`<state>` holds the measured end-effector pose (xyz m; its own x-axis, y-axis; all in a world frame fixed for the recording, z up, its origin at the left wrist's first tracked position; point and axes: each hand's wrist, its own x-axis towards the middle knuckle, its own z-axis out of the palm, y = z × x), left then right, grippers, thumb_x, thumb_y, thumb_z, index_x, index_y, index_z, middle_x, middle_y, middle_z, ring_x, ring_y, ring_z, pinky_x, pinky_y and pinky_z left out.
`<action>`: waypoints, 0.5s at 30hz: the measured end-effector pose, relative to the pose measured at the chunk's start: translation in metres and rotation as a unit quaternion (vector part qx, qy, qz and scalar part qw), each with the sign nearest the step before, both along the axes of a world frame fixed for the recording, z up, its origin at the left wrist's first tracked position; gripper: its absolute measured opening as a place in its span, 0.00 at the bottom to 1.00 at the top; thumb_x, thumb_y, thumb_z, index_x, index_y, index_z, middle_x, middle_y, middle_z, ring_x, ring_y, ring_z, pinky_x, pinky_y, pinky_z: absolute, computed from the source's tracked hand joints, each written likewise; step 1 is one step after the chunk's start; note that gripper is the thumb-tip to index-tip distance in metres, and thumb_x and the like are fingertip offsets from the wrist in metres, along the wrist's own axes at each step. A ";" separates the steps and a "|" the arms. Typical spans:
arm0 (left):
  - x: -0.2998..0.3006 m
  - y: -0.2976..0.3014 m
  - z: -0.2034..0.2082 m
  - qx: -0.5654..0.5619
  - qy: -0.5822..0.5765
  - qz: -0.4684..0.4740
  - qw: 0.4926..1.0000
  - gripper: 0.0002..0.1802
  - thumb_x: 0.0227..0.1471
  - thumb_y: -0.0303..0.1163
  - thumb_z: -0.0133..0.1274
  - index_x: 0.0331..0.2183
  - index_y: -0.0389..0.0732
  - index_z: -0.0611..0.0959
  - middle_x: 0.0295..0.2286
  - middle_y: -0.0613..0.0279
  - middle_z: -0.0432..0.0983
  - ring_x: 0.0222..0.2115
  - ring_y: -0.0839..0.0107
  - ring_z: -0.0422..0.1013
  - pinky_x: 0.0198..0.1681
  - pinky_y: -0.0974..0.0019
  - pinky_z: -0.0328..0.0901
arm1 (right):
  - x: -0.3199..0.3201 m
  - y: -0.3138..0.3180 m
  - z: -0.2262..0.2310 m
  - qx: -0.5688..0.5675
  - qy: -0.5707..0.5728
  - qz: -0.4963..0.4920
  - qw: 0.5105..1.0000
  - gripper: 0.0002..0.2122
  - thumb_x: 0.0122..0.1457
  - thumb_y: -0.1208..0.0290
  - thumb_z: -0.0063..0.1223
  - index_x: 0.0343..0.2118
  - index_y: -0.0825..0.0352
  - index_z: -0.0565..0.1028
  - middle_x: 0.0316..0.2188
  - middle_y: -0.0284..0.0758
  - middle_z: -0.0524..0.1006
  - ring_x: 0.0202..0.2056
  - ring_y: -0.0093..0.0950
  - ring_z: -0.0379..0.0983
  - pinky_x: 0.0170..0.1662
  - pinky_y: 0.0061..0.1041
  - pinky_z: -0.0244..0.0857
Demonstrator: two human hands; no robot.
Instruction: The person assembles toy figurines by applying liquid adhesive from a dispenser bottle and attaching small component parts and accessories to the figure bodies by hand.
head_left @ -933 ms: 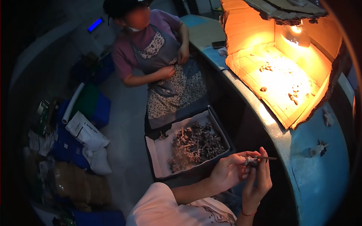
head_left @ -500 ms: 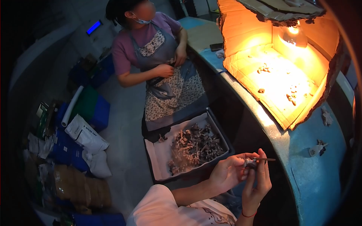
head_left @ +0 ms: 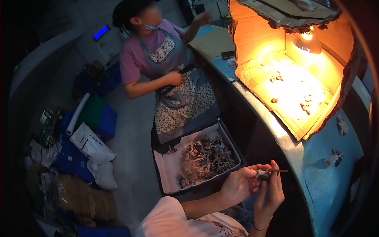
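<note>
My left hand (head_left: 239, 185) pinches a small pale-and-dark figurine (head_left: 260, 173) between thumb and fingers. My right hand (head_left: 270, 196), with a red cord at its wrist, meets it from the other side, its fingers closed around the same small piece. A thin brown stick-like part (head_left: 279, 170) juts out to the right past my right fingertips; whether it belongs to the figurine or is separate, I cannot tell. Just left of my hands stands a tray (head_left: 169, 182) lined in white, heaped with many similar small brown and grey pieces (head_left: 205, 160).
An open cardboard box (head_left: 256, 75) with a glowing lamp (head_left: 308, 42) holds several small pieces on the blue table (head_left: 319, 197). A small white bottle (head_left: 330, 161) lies near its right edge. A co-worker (head_left: 158, 71) in an apron stands beyond the tray. Sacks (head_left: 92, 144) and bins fill the left.
The co-worker has raised one hand from the waist out over the table. My hands keep the figurine almost in the same place; the whole view has shifted slightly.
</note>
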<state>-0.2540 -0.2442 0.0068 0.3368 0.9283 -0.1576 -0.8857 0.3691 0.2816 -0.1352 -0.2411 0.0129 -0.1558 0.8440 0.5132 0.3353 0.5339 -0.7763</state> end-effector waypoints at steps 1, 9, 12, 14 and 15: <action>0.001 0.000 0.002 0.000 0.000 0.001 1.000 0.23 0.41 0.33 0.46 0.43 0.36 0.71 0.32 0.65 0.69 0.29 0.76 0.64 0.32 0.74 0.59 | 0.000 0.000 0.000 -0.002 0.000 0.000 1.000 0.20 0.51 0.83 0.40 0.50 0.73 0.63 0.48 0.51 0.65 0.46 0.46 0.66 0.45 0.33 0.62; 0.003 0.000 0.006 -0.005 0.002 0.017 1.000 0.22 0.43 0.33 0.45 0.42 0.35 0.71 0.30 0.66 0.70 0.25 0.79 0.61 0.30 0.76 0.59 | -0.001 0.001 0.000 -0.001 0.003 0.003 1.000 0.20 0.51 0.83 0.39 0.50 0.73 0.62 0.48 0.51 0.64 0.46 0.45 0.65 0.45 0.33 0.63; 0.000 0.001 0.002 0.006 0.010 0.003 1.000 0.23 0.41 0.34 0.46 0.43 0.36 0.71 0.32 0.66 0.69 0.28 0.77 0.63 0.31 0.75 0.58 | -0.002 0.002 0.002 0.001 0.009 0.005 1.000 0.20 0.51 0.84 0.39 0.50 0.73 0.62 0.48 0.51 0.64 0.47 0.45 0.65 0.45 0.33 0.63; 0.000 0.001 0.003 0.005 0.010 0.010 1.000 0.23 0.41 0.34 0.46 0.43 0.36 0.71 0.32 0.66 0.69 0.28 0.77 0.63 0.31 0.75 0.58 | -0.004 0.002 0.002 0.004 0.012 0.006 1.000 0.20 0.51 0.84 0.39 0.50 0.73 0.63 0.48 0.51 0.64 0.47 0.45 0.65 0.45 0.33 0.63; 0.000 0.001 0.004 0.004 0.010 0.014 1.000 0.24 0.41 0.34 0.46 0.43 0.36 0.71 0.32 0.65 0.69 0.28 0.77 0.63 0.31 0.75 0.58 | -0.005 0.002 0.003 0.009 0.007 -0.004 1.000 0.20 0.51 0.84 0.39 0.50 0.72 0.63 0.47 0.50 0.66 0.46 0.42 0.67 0.44 0.31 0.63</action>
<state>-0.2544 -0.2434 0.0104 0.3065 0.9389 -0.1565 -0.8901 0.3410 0.3025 -0.1403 -0.2389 0.0156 -0.1419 0.8362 0.5297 0.3296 0.5445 -0.7713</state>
